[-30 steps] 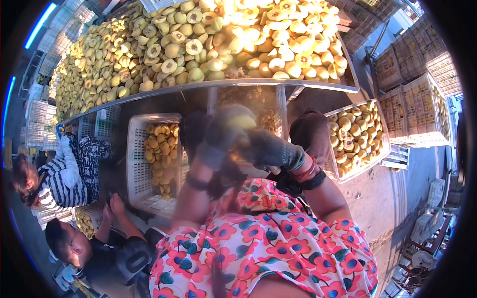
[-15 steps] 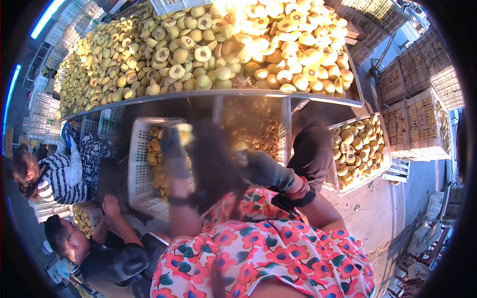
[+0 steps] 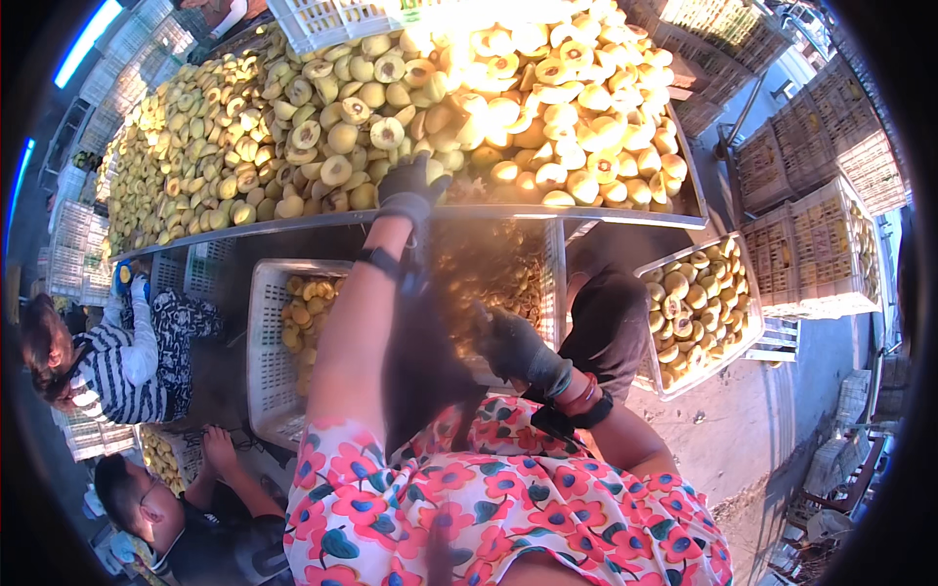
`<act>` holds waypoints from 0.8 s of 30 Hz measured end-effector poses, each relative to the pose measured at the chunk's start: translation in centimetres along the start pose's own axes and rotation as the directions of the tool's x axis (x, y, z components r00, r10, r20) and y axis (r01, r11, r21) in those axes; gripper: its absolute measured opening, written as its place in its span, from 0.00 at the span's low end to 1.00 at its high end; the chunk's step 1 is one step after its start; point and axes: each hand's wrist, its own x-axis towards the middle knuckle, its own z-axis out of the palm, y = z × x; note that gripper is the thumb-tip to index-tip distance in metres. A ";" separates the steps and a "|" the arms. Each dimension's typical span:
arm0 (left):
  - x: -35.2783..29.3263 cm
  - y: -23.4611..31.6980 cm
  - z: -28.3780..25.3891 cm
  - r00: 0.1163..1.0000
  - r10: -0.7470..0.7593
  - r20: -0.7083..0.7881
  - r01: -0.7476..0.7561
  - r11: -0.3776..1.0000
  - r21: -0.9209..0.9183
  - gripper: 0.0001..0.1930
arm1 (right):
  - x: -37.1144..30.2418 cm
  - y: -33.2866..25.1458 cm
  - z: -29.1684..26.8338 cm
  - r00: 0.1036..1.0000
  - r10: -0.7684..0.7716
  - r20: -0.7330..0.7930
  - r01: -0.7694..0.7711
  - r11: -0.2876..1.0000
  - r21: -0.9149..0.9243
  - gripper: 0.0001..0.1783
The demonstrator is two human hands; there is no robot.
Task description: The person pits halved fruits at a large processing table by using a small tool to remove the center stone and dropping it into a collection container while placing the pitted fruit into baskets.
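Observation:
Halved yellow peaches (image 3: 337, 171) lie heaped on a metal-edged table (image 3: 489, 210) in front of me. My left hand (image 3: 412, 184), in a dark glove, reaches over the table's near edge and touches the heap with its fingers apart. Lower down, my right hand (image 3: 523, 352), also gloved, is closed in front of my lap. What it grips, if anything, is too dark and blurred to make out. Beyond that hand, a crate (image 3: 555, 283) under the table edge contains small brownish-yellow pieces. To the left, a white crate (image 3: 269, 337) contains yellow peach pieces, partly hidden by my left forearm.
A crate of halved peaches (image 3: 699, 303) stands at my right, by stacked crates (image 3: 806, 254). On the left sit a person in stripes (image 3: 122, 366) and a person in dark clothes (image 3: 186, 518). A white basket (image 3: 337, 21) rests on the heap's far side.
My left hand has moved from above the left crate, where it had a yellow peach piece, up to the heap. My right hand stays near my lap; the yellow piece at its fingers no longer shows.

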 end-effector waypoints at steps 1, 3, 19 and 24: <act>0.9 0.4 0.7 0.997 -0.027 0.077 0.022 0.997 0.070 0.31 | -0.1 0.7 0.3 0.998 -0.059 -0.016 0.056 0.989 -0.138 0.06; 2.3 0.2 1.8 0.993 -0.022 0.113 0.014 0.997 0.078 0.31 | -0.4 0.3 -0.6 0.996 -0.020 -0.085 0.021 1.000 0.005 0.13; -14.8 6.3 -5.8 0.979 0.168 0.118 0.181 -0.433 -0.883 0.27 | 1.4 -7.5 -7.4 0.946 0.252 -0.202 -0.112 0.843 0.527 0.10; -17.8 8.4 -7.0 0.981 0.187 0.048 0.091 -0.233 -0.968 0.26 | 0.5 -8.7 -6.9 0.918 0.033 -0.395 0.130 0.917 0.378 0.10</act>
